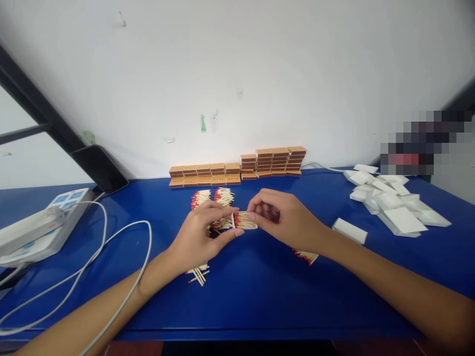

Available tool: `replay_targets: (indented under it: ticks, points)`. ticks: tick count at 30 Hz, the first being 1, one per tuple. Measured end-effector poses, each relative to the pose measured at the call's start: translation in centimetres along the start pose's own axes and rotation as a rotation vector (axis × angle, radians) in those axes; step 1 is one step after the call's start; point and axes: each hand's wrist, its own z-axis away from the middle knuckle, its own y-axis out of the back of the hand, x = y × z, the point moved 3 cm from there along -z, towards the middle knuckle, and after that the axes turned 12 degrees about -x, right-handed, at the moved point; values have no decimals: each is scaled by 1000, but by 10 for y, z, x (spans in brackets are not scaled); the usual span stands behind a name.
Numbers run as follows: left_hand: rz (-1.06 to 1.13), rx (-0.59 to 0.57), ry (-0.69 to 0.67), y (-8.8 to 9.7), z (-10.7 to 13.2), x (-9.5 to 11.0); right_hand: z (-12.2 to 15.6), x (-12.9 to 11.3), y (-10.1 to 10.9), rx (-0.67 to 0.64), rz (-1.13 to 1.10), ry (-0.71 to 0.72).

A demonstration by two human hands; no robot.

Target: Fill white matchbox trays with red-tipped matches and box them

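Note:
A small white matchbox tray (252,227) filled with red-headed matches (243,219) is between my hands at the middle of the desk. My left hand (206,230) grips its left end, thumb at the near side and fingers at the far side. At the right end, my right hand (278,212) has thumb and forefinger pinched at the matches and the tray's edge, other fingers curled. Loose match piles (223,196) lie behind and beneath my left hand. More matches (198,273) lie in front of it, and a few (306,256) lie under my right wrist.
Brown matchboxes (272,162) stand stacked along the wall. White empty trays (389,195) are heaped at the right, with one white tray (350,231) nearer. A power strip (52,222), a black phone (100,168) and a looping white cable (150,242) occupy the left side.

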Motion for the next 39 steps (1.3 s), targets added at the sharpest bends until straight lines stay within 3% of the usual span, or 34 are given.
replay_targets:
  ticks: [11,13,16,20,23,25,34,39]
  points:
    - [0,-32,-4,0,-1,3,2,-1,0,-14,78,11]
    - [10,-19,15,0,0,2,1,-2,10,-19,127,35]
    - [-5,39,54,3,-1,-2,1,11,42,-20,249,-16]
    - [-67,111,68,8,-1,-7,7,55,90,-279,359,-333]
    - [-79,110,61,8,-1,-8,18,82,105,-544,275,-532]
    - [-79,88,59,7,-1,-8,23,85,105,-629,220,-582]
    - [-50,37,51,6,-2,-5,23,75,84,-726,166,-553]
    - [-55,18,38,4,-1,-6,22,76,82,-709,198,-572]
